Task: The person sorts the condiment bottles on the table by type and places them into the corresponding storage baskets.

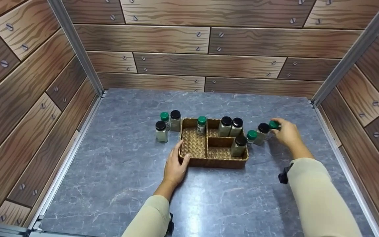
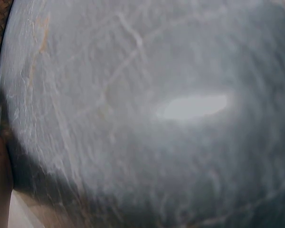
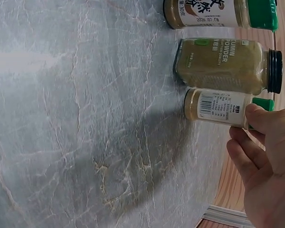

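Note:
My left hand grips the front left corner of a divided woven basket, thumb at the front rim and fingers along the left side. The left wrist view shows mostly tabletop, with a strip of basket weave at its edge. At the right, my right hand pinches the green cap of a small spice bottle between thumb and fingers. That bottle stands close beside a black-capped cumin powder bottle. Another green-capped bottle is beyond it, nearer the basket.
Inside the basket are a green-capped bottle in the left compartment, two black-capped bottles at the back right, and one black-capped bottle at the front right. Left of it stand three more bottles. Wood-patterned walls enclose the grey tabletop.

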`<control>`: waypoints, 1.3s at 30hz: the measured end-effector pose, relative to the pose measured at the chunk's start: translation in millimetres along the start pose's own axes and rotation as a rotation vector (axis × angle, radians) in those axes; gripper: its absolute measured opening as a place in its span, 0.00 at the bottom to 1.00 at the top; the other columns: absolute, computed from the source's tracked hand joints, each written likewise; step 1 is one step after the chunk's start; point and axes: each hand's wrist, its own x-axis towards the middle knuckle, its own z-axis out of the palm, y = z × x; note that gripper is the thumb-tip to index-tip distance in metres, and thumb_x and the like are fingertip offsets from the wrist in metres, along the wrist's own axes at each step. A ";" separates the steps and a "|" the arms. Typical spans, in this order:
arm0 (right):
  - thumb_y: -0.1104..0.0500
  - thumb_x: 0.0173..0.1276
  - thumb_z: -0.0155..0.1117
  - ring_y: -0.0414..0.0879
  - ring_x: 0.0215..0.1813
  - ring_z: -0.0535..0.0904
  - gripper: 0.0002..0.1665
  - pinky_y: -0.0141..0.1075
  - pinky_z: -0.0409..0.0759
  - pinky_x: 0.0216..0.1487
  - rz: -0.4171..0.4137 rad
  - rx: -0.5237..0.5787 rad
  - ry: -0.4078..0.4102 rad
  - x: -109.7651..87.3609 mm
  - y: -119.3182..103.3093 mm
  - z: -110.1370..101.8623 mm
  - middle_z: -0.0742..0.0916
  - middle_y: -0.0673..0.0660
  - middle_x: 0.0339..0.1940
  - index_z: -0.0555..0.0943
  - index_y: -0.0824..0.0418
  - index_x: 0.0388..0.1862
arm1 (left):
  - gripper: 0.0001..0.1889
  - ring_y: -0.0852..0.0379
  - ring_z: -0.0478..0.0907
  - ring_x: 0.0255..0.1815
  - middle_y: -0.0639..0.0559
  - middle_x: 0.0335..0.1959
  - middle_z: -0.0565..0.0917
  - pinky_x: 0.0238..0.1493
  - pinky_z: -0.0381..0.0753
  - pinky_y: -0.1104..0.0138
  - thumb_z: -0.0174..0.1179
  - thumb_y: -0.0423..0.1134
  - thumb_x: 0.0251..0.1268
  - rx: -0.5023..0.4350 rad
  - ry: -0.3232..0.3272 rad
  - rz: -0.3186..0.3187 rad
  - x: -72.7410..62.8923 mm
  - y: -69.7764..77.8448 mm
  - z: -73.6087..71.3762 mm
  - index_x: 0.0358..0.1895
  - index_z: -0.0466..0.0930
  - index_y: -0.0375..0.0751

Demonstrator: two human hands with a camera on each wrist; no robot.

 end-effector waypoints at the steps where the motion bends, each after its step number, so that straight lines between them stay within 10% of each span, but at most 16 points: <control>1: 0.60 0.83 0.63 0.74 0.70 0.80 0.32 0.67 0.80 0.70 0.007 0.006 -0.001 -0.5 -0.4 -0.1 0.80 0.78 0.72 0.71 0.63 0.82 | 0.34 0.37 0.77 0.77 0.39 0.78 0.77 0.74 0.77 0.39 0.60 0.51 0.78 0.004 -0.002 -0.003 -0.2 0.1 0.2 0.83 0.65 0.55; 28: 0.64 0.79 0.67 0.73 0.68 0.83 0.31 0.63 0.83 0.68 0.017 0.133 0.180 -23.0 13.2 13.9 0.81 0.79 0.71 0.75 0.64 0.79 | 0.33 0.35 0.76 0.77 0.39 0.79 0.75 0.75 0.76 0.38 0.61 0.48 0.79 0.008 -0.004 -0.019 -3.5 0.0 1.6 0.83 0.65 0.53; 36: 0.66 0.77 0.68 0.76 0.69 0.81 0.33 0.17 0.78 0.45 -0.036 0.291 0.124 -30.4 16.8 -6.5 0.78 0.81 0.71 0.74 0.69 0.78 | 0.33 0.35 0.76 0.77 0.38 0.79 0.76 0.75 0.76 0.38 0.61 0.48 0.79 -0.005 0.000 0.003 -1.0 2.4 0.7 0.83 0.65 0.52; 39: 0.65 0.77 0.66 0.68 0.66 0.82 0.33 0.15 0.77 0.42 -0.035 0.318 0.065 -33.6 16.6 -14.9 0.76 0.78 0.73 0.73 0.67 0.80 | 0.33 0.36 0.76 0.78 0.38 0.79 0.76 0.76 0.75 0.39 0.62 0.47 0.79 -0.006 0.001 -0.004 -0.4 2.0 0.0 0.83 0.65 0.51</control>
